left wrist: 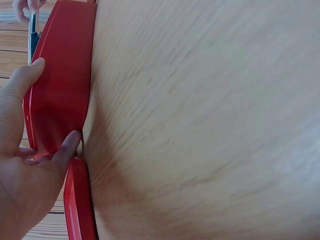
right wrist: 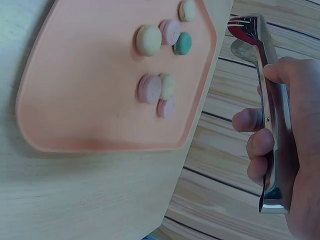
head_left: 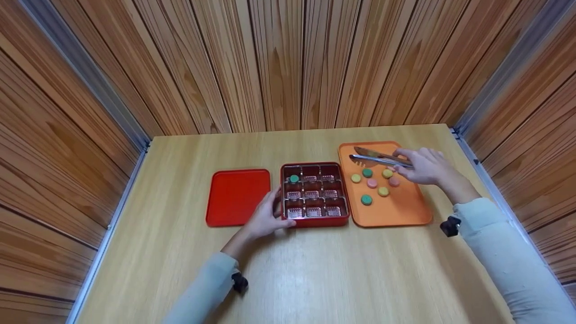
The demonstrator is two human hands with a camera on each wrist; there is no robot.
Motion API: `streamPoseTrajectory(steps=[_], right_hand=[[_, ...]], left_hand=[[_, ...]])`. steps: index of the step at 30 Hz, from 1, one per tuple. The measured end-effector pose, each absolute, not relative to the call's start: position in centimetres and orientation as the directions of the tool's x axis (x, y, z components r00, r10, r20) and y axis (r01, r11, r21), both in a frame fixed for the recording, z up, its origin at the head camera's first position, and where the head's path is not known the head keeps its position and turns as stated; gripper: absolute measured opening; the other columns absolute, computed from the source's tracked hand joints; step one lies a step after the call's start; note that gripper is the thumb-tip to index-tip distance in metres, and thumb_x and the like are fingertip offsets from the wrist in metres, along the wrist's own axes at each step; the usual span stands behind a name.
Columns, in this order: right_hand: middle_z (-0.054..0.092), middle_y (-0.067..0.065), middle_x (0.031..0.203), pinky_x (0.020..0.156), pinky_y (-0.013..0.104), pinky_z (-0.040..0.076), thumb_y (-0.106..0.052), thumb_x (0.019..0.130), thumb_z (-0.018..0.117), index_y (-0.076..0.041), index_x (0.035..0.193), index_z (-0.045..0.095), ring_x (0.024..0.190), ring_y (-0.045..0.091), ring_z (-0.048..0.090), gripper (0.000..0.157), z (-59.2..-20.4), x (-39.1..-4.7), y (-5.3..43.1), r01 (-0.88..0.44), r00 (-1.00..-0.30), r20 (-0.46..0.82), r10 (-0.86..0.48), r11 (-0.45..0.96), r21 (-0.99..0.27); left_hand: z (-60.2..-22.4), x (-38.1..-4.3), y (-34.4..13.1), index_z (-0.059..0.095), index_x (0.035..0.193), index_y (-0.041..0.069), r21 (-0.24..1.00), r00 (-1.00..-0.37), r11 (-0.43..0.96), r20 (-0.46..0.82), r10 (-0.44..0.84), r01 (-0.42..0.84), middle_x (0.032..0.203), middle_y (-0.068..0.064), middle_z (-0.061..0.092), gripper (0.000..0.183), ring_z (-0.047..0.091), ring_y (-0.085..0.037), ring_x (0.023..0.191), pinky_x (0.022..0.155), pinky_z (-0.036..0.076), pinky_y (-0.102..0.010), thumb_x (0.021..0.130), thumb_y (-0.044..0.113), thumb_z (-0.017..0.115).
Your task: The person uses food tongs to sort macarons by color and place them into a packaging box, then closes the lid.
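Observation:
My left hand [head_left: 264, 219] holds the front left corner of a dark red box [head_left: 319, 222], its thumb against the front wall. Clear dividers split the box into several compartments; a green macaron [head_left: 294, 178] sits in the back left one. In the right wrist view, my right hand [right wrist: 305, 110] grips metal serving tongs [right wrist: 281, 155], one end forked and the other spoon-shaped. The tongs' ends are apart, with nothing between them. They are above the back of an orange tray [head_left: 400, 213], where several yellow, pink and green macarons [head_left: 383, 191] lie.
A flat red lid or tray [head_left: 238, 198] lies left of the box, close to my left hand. The orange tray stands right beside the box on the wooden table [head_left: 315, 274]. Wood-panelled walls [head_left: 283, 67] rise behind the table and at both sides.

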State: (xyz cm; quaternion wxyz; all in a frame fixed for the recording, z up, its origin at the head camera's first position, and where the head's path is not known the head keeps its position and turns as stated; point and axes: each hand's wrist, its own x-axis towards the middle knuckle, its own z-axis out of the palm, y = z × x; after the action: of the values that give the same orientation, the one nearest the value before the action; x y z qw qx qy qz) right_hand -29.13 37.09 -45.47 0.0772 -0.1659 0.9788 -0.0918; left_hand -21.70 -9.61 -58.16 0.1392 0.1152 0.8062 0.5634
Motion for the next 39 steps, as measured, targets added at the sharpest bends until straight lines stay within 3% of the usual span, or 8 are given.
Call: streamPoseTrajectory(steps=[17, 28, 39], right_hand=[[0.058, 0.008, 0.085, 0.064, 0.034, 0.037, -0.035, 0.108, 0.068, -0.010, 0.147, 0.066, 0.075, 0.025, 0.054, 0.046, -47.7, -29.4, 38.9, -0.250, -0.931, -0.217, -0.294, 0.945, -0.211], [0.064, 0.012, 0.098, 0.072, 0.035, 0.040, -0.035, 0.109, 0.066, -0.011, 0.147, 0.065, 0.088, 0.029, 0.058, 0.045, -48.1, -29.6, 39.2, -0.213, -0.925, -0.269, -0.270, 0.952, -0.220], [0.059, 0.009, 0.085, 0.054, 0.030, 0.047, -0.031, 0.111, 0.064, -0.011, 0.149, 0.063, 0.059, 0.024, 0.058, 0.043, -48.3, -29.7, 39.2, -0.155, -0.904, -0.341, -0.257, 0.942, -0.297]], left_hand=[[-58.3, -21.7, -9.4, 0.023, 0.180, 0.012, 0.942, -0.936, 0.336, -0.111, 0.334, 0.008, 0.181, -0.019, 0.035, 0.117, 0.038, -0.040, 0.170, 0.140, 0.039, -0.054, 0.090, 0.019, 0.097], [-58.3, -21.6, -9.5, 0.023, 0.180, 0.009, 0.928, -0.942, 0.371, -0.091, 0.322, 0.037, 0.180, -0.023, 0.036, 0.120, 0.033, -0.045, 0.172, 0.143, 0.032, -0.056, 0.087, 0.018, 0.099], [-58.4, -21.7, -9.5, 0.023, 0.180, 0.007, 0.937, -0.941, 0.348, -0.085, 0.328, 0.037, 0.180, -0.022, 0.037, 0.120, 0.035, -0.043, 0.170, 0.142, 0.033, -0.056, 0.088, 0.017, 0.099]])
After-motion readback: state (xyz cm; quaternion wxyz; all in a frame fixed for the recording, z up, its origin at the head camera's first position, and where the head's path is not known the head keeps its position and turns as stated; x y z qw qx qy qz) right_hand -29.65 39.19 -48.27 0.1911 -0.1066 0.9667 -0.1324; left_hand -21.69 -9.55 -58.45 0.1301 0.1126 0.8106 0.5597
